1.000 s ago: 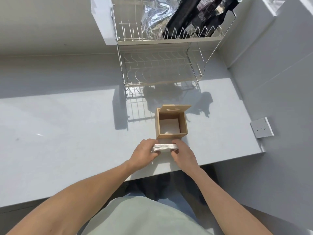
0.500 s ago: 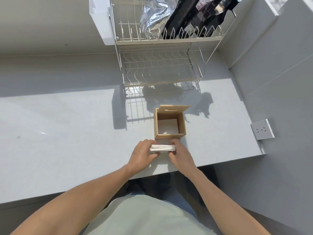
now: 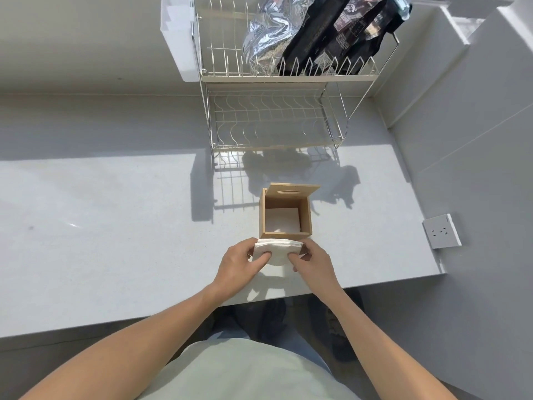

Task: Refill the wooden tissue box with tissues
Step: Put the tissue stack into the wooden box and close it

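Note:
A square wooden tissue box stands open on the white counter, its slotted lid tipped back behind it. White tissue lies at the box's bottom. Just in front of the box I hold a white stack of tissues off the counter, bent downward in the middle. My left hand grips its left end and my right hand grips its right end, thumbs on the near face.
A two-tier wire dish rack stands behind the box, with foil and dark bags on its top tier. A wall socket sits on the right wall. The counter edge runs just under my forearms.
The stack has lifted and tilted so its broad face shows, and it now bends between my hands. Both hands stay just in front of the box.

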